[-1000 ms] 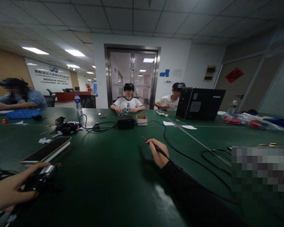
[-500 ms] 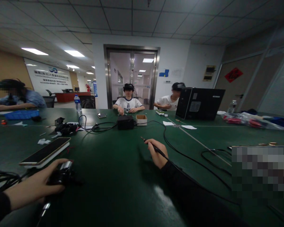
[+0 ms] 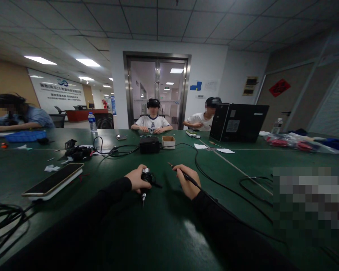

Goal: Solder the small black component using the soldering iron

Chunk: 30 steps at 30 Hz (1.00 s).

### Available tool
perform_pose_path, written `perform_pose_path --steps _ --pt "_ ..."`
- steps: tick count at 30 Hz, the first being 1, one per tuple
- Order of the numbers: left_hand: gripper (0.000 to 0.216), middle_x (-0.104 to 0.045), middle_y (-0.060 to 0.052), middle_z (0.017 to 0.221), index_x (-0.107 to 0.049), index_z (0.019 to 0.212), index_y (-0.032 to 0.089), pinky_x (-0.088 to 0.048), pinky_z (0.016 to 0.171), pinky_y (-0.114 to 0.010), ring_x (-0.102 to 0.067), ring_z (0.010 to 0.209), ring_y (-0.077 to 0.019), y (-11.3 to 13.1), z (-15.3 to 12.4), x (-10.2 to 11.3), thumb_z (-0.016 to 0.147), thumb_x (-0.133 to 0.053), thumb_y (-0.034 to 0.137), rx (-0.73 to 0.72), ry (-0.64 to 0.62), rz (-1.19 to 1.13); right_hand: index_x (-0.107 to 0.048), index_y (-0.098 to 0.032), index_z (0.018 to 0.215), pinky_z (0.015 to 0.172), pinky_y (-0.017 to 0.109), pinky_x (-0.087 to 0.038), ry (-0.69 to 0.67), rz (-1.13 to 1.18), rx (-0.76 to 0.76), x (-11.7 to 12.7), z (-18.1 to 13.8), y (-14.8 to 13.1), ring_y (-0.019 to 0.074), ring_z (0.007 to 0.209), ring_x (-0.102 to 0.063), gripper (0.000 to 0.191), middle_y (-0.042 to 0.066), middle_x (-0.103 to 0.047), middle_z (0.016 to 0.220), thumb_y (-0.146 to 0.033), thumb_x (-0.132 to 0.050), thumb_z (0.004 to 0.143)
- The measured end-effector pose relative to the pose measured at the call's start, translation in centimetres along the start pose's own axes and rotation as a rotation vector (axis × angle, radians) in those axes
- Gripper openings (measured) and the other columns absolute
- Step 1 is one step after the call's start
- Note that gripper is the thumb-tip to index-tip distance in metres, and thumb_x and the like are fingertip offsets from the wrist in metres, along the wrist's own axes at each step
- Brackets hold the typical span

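My left hand [image 3: 135, 179] is closed around a black-and-silver device [image 3: 149, 177] near the middle of the green table. A silver pointed tip [image 3: 143, 198] sticks out below that hand; whether it belongs to the same device I cannot tell. Just to the right, my right hand [image 3: 191, 190] grips a black soldering iron [image 3: 173, 166] like a pen. The iron's thin metal tip points forward and left, toward the device but apart from it. Its cord trails back along my right sleeve.
Ahead stand a black box [image 3: 149, 145] and a small open carton [image 3: 168, 143], with cables [image 3: 199, 165] across the table. A phone [image 3: 56, 180] lies on a white block at left. A black computer case [image 3: 238, 122] stands at back right. Several people sit around the table.
My left hand has moved right and forward from beside the phone to the middle, carrying the black-and-silver device. My right hand and the soldering iron have stayed in place.
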State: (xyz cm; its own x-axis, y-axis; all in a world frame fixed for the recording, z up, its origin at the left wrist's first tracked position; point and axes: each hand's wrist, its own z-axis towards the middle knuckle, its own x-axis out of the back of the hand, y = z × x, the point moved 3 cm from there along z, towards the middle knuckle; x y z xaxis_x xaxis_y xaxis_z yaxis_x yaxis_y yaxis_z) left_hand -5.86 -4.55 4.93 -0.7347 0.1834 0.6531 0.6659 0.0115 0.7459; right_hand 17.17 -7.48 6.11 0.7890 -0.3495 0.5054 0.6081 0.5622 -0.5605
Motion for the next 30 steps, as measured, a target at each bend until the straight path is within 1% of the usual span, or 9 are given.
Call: perform_pose_path --steps 3,6,9,12,18,22,26,28,30 --pt "0.082 -0.058 -0.018 0.114 -0.044 0.119 0.019 -0.047 0.036 -0.019 -0.065 0.059 -0.0186 1.4 2.5 -1.6 0.046 -0.079 0.03 -0.004 0.021 0.015 -0.067 -0.022 0.084 0.067 0.024 -0.045 -0.001 0.003 0.003 0.1 0.0 0.0 0.0159 0.073 -0.063 0.025 0.001 -0.068 0.079 -0.026 -0.042 0.087" --pt "0.081 -0.059 -0.017 0.114 -0.042 0.121 0.019 -0.049 0.038 -0.02 -0.066 0.066 -0.0209 2.4 4.5 -2.9 0.049 -0.078 0.03 -0.017 0.033 0.057 -0.066 -0.022 0.085 0.07 0.024 -0.045 -0.002 0.006 0.026 -0.1 0.1 0.2 0.0161 0.077 -0.063 0.025 0.002 -0.069 0.083 -0.026 -0.042 0.087" --pt "0.082 -0.057 -0.018 0.118 -0.039 0.125 0.019 -0.051 0.04 -0.021 -0.067 0.072 -0.0218 2.9 5.9 -3.9 0.052 -0.076 0.03 -0.042 0.035 0.048 -0.066 -0.022 0.085 0.071 0.025 -0.045 0.002 0.005 0.029 -0.2 0.1 0.4 0.0163 0.079 -0.063 0.024 0.002 -0.069 0.085 -0.025 -0.043 0.087" --pt "0.085 -0.055 -0.018 0.121 -0.039 0.128 0.019 -0.051 0.042 -0.02 -0.067 0.077 -0.0225 3.1 6.8 -4.5 0.052 -0.076 0.031 -0.047 0.058 0.001 -0.066 -0.022 0.084 0.073 0.025 -0.045 0.006 0.007 0.026 -0.2 0.1 0.4 0.0166 0.08 -0.063 0.024 0.002 -0.069 0.085 -0.025 -0.043 0.086" --pt "0.088 -0.054 -0.019 0.124 -0.039 0.13 0.02 -0.05 0.041 -0.02 -0.067 0.072 -0.0217 3.2 7.4 -5.0 0.052 -0.076 0.032 -0.062 0.089 -0.055 -0.067 -0.023 0.084 0.075 0.026 -0.046 0.017 0.035 0.03 -0.3 0.1 0.5 0.0171 0.082 -0.063 0.024 0.001 -0.07 0.088 -0.026 -0.043 0.087" --pt "0.088 -0.054 -0.02 0.124 -0.04 0.13 0.02 -0.049 0.04 -0.019 -0.067 0.067 -0.0197 3.3 7.4 -5.1 0.051 -0.077 0.032 -0.07 0.101 -0.065 -0.067 -0.022 0.087 0.077 0.027 -0.047 0.048 0.054 0.044 -0.3 0.1 0.7 0.0177 0.085 -0.063 0.024 0.002 -0.07 0.092 -0.027 -0.043 0.087" --pt "0.087 -0.057 -0.019 0.12 -0.043 0.126 0.02 -0.047 0.039 -0.02 -0.065 0.06 -0.0176 3.4 7.1 -5.3 0.048 -0.079 0.034 -0.049 0.088 -0.055 -0.067 -0.022 0.088 0.077 0.027 -0.047 0.045 0.054 0.042 -0.2 0.1 0.7 0.0175 0.084 -0.063 0.024 0.003 -0.07 0.093 -0.026 -0.043 0.086" --pt "0.089 -0.056 -0.019 0.121 -0.043 0.126 0.02 -0.047 0.039 -0.02 -0.065 0.063 -0.0183 3.4 7.0 -5.4 0.047 -0.08 0.035 -0.047 0.063 -0.05 -0.066 -0.022 0.087 0.077 0.026 -0.046 0.044 0.054 0.044 -0.2 0.1 0.7 0.0174 0.084 -0.063 0.024 0.002 -0.069 0.092 -0.025 -0.043 0.087" --pt "0.096 -0.055 -0.019 0.124 -0.04 0.13 0.021 -0.046 0.041 -0.019 -0.065 0.069 -0.0196 3.3 7.2 -5.4 0.045 -0.082 0.038 -0.057 0.038 -0.055 -0.066 -0.022 0.087 0.077 0.027 -0.046 0.046 0.052 0.042 -0.2 0.1 0.8 0.0173 0.084 -0.063 0.024 0.002 -0.069 0.092 -0.025 -0.042 0.087"
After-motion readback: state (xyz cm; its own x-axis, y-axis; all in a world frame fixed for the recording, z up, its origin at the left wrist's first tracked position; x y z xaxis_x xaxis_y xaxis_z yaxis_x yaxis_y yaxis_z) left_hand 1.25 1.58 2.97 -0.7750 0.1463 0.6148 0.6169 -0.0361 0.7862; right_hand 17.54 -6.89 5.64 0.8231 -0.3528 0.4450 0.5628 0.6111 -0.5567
